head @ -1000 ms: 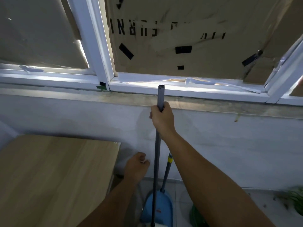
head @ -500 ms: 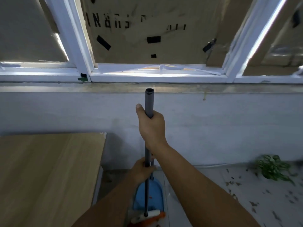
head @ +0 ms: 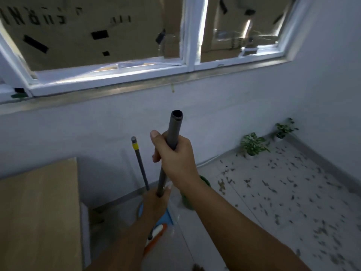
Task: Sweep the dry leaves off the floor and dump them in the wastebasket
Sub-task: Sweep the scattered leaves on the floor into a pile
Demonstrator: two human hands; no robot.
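Both hands hold a grey broom handle (head: 174,128) that stands nearly upright in front of me. My right hand (head: 175,159) grips it near the open top end. My left hand (head: 156,202) grips it lower down. The broom's orange and white head (head: 156,235) shows below my left wrist. A blue dustpan (head: 168,216) stands on the floor behind it, and its thin grey handle with a yellow band (head: 139,159) leans free beside the broom. Dry leaves (head: 283,192) lie scattered over the white floor at the right. A green object (head: 186,200) is mostly hidden behind my right forearm.
A wooden tabletop (head: 39,212) fills the lower left. The white wall (head: 97,133) under the window sill (head: 117,90) is straight ahead. Two small potted plants (head: 253,144) (head: 283,130) stand on the floor by the far right corner.
The view has swung right, bringing the leaf-strewn floor and plants into sight. My left hand has closed on the broom handle, and the broom has come away from the dustpan handle.
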